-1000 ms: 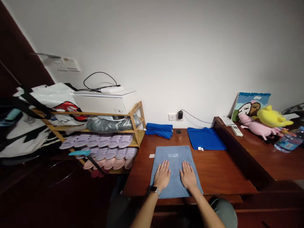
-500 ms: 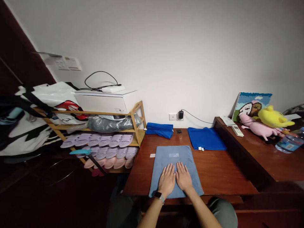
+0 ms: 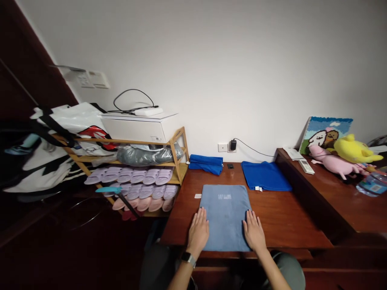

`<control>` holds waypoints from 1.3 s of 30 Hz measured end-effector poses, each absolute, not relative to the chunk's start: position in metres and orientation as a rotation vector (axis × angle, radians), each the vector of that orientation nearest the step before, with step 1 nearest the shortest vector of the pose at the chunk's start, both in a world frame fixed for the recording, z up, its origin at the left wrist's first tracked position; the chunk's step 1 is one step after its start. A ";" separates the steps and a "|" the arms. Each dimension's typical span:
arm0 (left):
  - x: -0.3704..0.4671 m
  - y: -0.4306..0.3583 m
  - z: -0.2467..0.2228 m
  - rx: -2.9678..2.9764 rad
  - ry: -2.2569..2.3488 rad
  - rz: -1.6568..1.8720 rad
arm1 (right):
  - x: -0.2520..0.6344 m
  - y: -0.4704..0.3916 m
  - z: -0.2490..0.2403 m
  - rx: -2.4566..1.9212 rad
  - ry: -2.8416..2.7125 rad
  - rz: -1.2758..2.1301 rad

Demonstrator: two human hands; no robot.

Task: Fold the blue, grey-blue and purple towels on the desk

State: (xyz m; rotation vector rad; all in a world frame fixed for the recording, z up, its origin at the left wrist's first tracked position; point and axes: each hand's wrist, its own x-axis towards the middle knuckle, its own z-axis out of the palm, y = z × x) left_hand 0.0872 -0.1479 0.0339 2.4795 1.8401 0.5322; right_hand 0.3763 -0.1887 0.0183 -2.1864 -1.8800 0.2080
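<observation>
A grey-blue towel (image 3: 226,219) lies flat on the brown wooden table (image 3: 281,225), its white lettering near the far edge and a white tag at its left side. My left hand (image 3: 198,229), below a wrist watch, rests flat over the towel's left edge with fingers stretched out. Over the right edge lies my right hand (image 3: 254,230), also flat and open. Neither hand grips the cloth. Farther back are a folded bright blue towel (image 3: 206,164) at the left and another blue towel (image 3: 266,176), spread flat, at the right.
A wooden rack (image 3: 178,161) with several slippers (image 3: 133,176) and a white box (image 3: 136,128) stands at the left. On the raised desk at the right are a pink plush toy (image 3: 334,161), a yellow plush toy (image 3: 353,149), a remote (image 3: 306,166) and a plastic bottle (image 3: 371,184).
My hands have slid apart from the towel's middle out to its left and right edges. The towel's sides look straighter. The view has shifted slightly.
</observation>
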 end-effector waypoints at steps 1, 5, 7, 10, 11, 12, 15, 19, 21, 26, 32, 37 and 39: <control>0.096 -0.150 0.033 2.501 1.796 0.552 | 0.367 -0.186 0.021 -2.136 -1.892 0.190; 0.131 -0.149 0.030 2.542 1.614 0.530 | 0.323 -0.172 0.031 -1.922 -2.048 0.205; 0.137 -0.144 0.027 2.539 1.583 0.491 | 0.311 -0.166 0.031 -1.906 -2.115 0.246; 0.124 -0.137 0.021 2.541 1.605 0.436 | 0.321 -0.164 0.024 -1.966 -2.104 0.242; 0.115 -0.136 0.019 2.541 1.638 0.429 | 0.331 -0.164 0.021 -1.999 -2.074 0.227; 0.106 -0.136 0.016 2.540 1.676 0.425 | 0.342 -0.165 0.017 -2.039 -2.037 0.214; 0.079 -0.139 0.011 2.534 1.789 0.419 | 0.378 -0.169 0.010 -2.134 -1.941 0.201; 0.078 -0.139 0.010 2.521 1.871 0.456 | 0.389 -0.169 0.013 -2.136 -1.883 0.170; 0.097 -0.137 0.014 2.538 1.842 0.550 | 0.370 -0.166 0.020 -2.091 -1.904 0.154; 0.148 -0.133 0.021 2.570 1.574 0.559 | 0.323 -0.162 0.024 -1.985 -2.063 0.236; 0.103 -0.138 0.001 2.434 1.795 0.461 | 0.375 -0.168 0.003 -2.142 -1.922 0.198; 0.118 -0.122 0.000 2.355 1.964 0.473 | 0.378 -0.142 0.013 -2.159 -1.846 0.158; 0.145 -0.105 0.009 2.448 1.797 0.520 | 0.357 -0.124 0.023 -2.063 -1.895 0.146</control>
